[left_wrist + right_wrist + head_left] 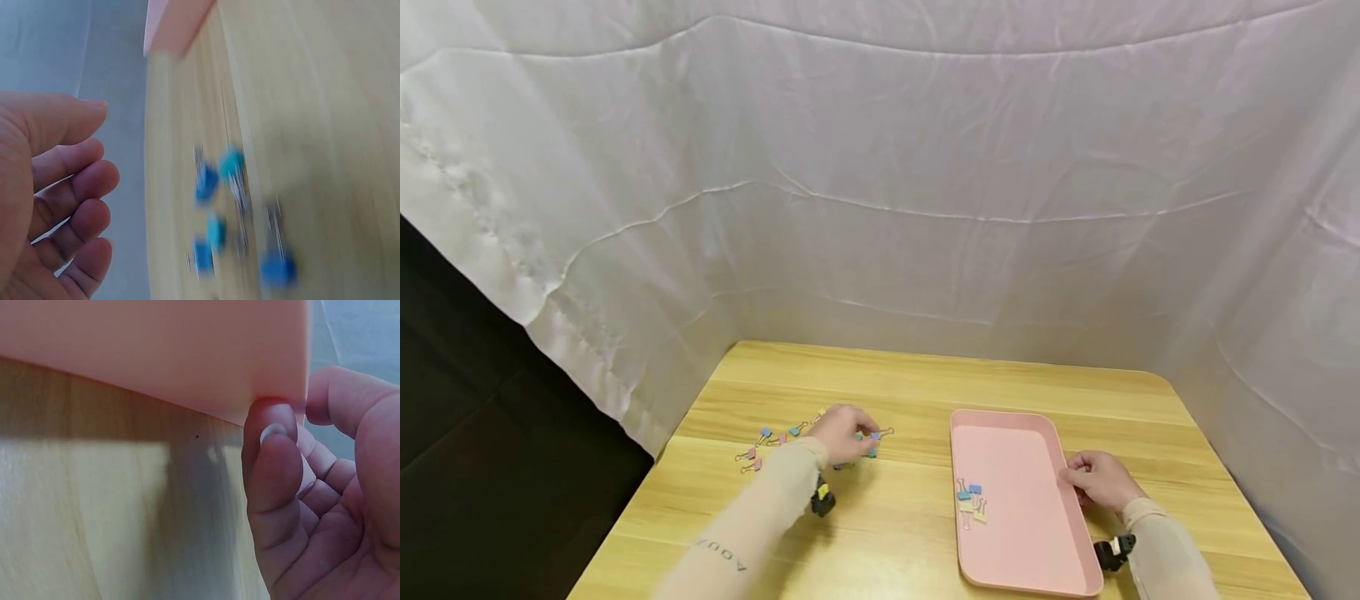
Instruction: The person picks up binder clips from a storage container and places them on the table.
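Observation:
Above a scatter of small binder clips on the wooden table, my left hand (844,433) hovers with its fingers loosely bent. In the left wrist view a gap shows between its thumb and fingertips (94,181), and no clip is in it. Blue and teal binder clips (278,269) lie blurred beside it there. Pink and blue clips (751,454) lie left of the hand. My right hand (1101,479) pinches the right rim of a pink tray (1022,550), thumb over the edge and fingers against the outer wall. Inside the tray, blue, teal and yellow clips (966,507) rest near its left wall.
The wood-grain table (887,533) is bordered by a pale hanging curtain (925,250) at the back and sides. A dark area (490,433) lies beyond the left edge. Small black wrist devices (822,500) sit at both wrists.

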The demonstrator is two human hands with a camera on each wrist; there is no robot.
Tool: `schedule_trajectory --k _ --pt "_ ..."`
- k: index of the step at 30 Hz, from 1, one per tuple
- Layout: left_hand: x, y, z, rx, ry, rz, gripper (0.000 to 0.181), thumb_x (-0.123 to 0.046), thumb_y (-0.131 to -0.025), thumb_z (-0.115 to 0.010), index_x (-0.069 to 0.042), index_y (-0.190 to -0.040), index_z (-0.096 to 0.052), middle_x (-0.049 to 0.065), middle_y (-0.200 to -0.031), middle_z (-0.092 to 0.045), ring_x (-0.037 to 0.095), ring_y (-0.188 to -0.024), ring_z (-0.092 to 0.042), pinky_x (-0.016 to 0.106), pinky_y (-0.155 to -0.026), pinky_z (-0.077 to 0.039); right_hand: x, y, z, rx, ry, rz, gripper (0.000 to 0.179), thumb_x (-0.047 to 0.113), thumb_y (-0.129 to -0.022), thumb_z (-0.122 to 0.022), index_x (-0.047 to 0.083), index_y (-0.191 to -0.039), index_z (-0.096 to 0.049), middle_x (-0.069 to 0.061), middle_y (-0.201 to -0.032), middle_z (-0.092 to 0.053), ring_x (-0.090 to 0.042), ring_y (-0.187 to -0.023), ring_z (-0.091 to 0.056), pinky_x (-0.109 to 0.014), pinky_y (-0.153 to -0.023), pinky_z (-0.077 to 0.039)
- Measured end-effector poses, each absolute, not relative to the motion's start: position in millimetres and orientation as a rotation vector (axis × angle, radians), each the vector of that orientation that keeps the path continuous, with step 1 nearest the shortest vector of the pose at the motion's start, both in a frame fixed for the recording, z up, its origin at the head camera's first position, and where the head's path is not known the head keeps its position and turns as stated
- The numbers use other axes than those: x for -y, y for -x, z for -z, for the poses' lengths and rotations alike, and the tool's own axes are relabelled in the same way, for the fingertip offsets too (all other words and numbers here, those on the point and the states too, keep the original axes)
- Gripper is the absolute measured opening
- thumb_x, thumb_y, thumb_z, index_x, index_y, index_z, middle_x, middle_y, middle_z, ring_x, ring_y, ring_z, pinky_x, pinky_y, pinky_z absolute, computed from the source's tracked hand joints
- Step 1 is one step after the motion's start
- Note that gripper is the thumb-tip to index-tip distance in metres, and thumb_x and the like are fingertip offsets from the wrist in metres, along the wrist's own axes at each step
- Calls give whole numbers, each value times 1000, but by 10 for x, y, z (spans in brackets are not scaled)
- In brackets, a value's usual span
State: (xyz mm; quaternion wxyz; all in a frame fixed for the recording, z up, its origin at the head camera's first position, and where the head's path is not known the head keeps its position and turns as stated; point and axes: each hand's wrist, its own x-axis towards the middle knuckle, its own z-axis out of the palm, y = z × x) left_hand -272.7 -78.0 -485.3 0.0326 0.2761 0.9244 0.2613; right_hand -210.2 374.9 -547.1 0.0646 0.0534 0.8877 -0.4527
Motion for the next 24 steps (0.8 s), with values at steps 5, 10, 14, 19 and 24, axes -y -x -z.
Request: schedule_trajectory --k 5,10,14,19,24 --pt "303 2715 4818 -2810 -945 -735 20 -26 -86 -73 -14 -102 -74 -6 -97 -69 9 -90 -62 27 -81 -51 -3749 2115 5484 -2697 -158 1345 19 13 -87 -68 -4 -94 -61 -5 -68 -57 -19 -59 -55 -31 -50 -48" --pt "-105 2694 4819 -2761 -1029 -691 19 -25 -86 -73 -14 -101 -75 -7 -96 -70 3 -86 -60 19 -76 -49 -3750 2132 5482 -2686 -168 1343 18 12 -88 -68 -3 -91 -60 -5 -67 -56 -18 -58 -54 -31 -50 -48" --pt "-385 2669 4824 -2743 -1101 -603 21 -27 -85 -73 -13 -102 -75 -10 -91 -68 0 -83 -58 15 -74 -46 -3757 2135 5486 -2676 -160 1354 19 13 -88 -68 -4 -92 -60 -5 -67 -56 -18 -58 -54 -31 -50 -48" --pt "-674 2626 4846 -2720 -1124 -498 22 -31 -85 -74 -17 -102 -75 -13 -90 -67 -4 -80 -55 12 -73 -44 -3759 2134 5480 -2665 -160 1362 19 12 -87 -69 -4 -92 -60 -5 -66 -56 -18 -58 -54 -30 -49 -48" --pt "-868 2589 4916 -2696 -1086 -429 23 -33 -84 -74 -21 -104 -75 -15 -91 -66 -5 -82 -55 11 -74 -44 -3756 2129 5463 -2655 -148 1356 18 12 -87 -68 -3 -91 -60 -5 -65 -55 -18 -57 -53 -30 -50 -48"
